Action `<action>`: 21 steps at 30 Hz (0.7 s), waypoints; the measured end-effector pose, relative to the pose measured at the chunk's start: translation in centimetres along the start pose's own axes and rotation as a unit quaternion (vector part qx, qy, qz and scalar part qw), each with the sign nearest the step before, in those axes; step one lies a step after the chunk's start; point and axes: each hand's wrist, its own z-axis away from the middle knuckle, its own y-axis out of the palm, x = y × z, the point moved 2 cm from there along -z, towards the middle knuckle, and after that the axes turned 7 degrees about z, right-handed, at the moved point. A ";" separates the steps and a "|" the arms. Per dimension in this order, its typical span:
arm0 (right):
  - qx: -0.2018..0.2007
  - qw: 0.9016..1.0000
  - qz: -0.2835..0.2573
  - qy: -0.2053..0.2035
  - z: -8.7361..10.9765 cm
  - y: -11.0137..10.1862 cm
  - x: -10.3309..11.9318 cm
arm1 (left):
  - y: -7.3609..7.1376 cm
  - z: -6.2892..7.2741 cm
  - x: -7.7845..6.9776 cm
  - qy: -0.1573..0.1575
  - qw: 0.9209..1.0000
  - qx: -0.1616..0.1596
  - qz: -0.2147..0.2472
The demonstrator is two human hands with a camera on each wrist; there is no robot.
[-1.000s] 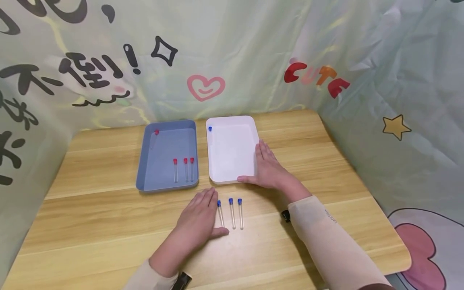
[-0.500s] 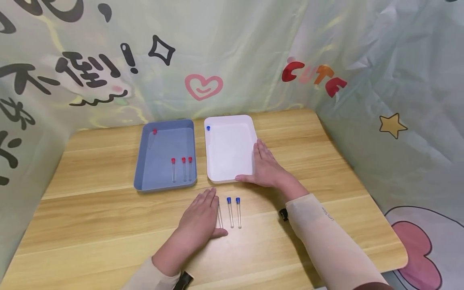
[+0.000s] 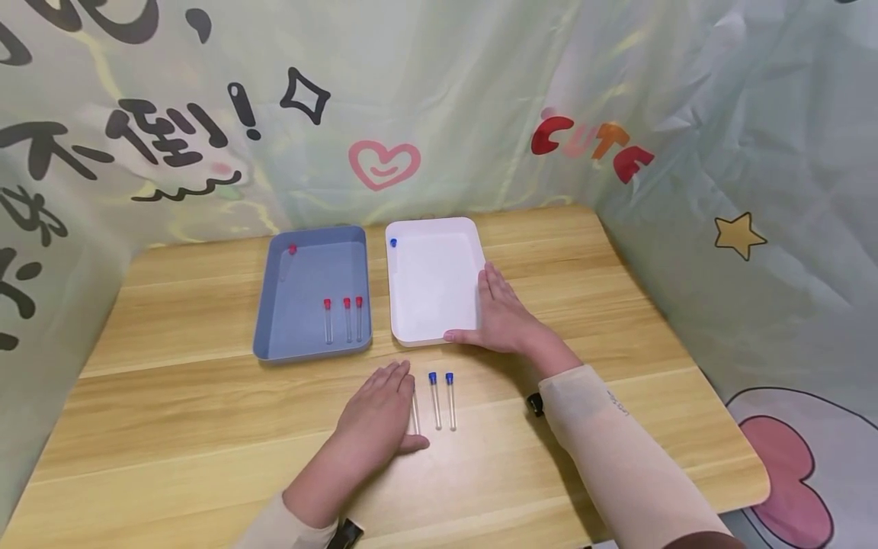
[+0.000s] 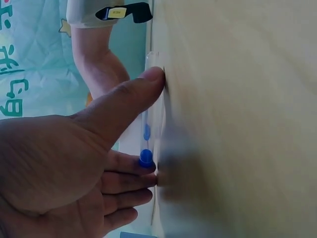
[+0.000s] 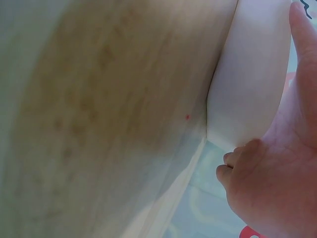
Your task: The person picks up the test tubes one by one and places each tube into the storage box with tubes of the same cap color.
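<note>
My left hand (image 3: 377, 412) rests on the table with its fingers straight, beside a blue-capped test tube (image 3: 415, 415) whose cap it hides in the head view. In the left wrist view a blue cap (image 4: 146, 157) appears close to the index fingertip, beyond the thumb. Just right of that tube lie two more blue-capped tubes, the middle tube (image 3: 436, 404) and the right tube (image 3: 452, 404). My right hand (image 3: 504, 316) touches the white tray (image 3: 435, 286), fingers straight along its right side, thumb at the front edge. A blue-capped tube (image 3: 394, 243) is in the tray's back left corner.
A blue-grey tray (image 3: 291, 328) stands left of the white one. Inside it lie three red-capped tubes (image 3: 347, 320) at the front right and another red-capped tube (image 3: 292, 249) at the back left. Printed curtains (image 3: 466, 99) hang behind and beside the wooden table (image 3: 171, 396).
My left hand has shifted slightly over the leftmost blue-capped tube, so its cap, visible a second ago, is now covered. The right hand stays against the white tray.
</note>
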 end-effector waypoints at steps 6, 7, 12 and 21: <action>-0.001 1.000 0.002 -0.003 0.0 0.0 0.1 | -0.2 0.3 0.0 0.003 1.000 -0.003 0.005; -0.001 1.000 0.002 -0.003 0.0 0.0 0.1 | -0.3 0.3 0.0 0.003 1.000 -0.001 0.006; 0.002 1.000 0.000 -0.002 0.1 -0.1 0.1 | -0.4 0.4 0.1 0.002 1.000 0.000 0.013; 0.002 1.000 -0.006 0.001 0.0 0.0 0.0 | -0.7 0.5 0.6 0.004 0.999 -0.014 0.031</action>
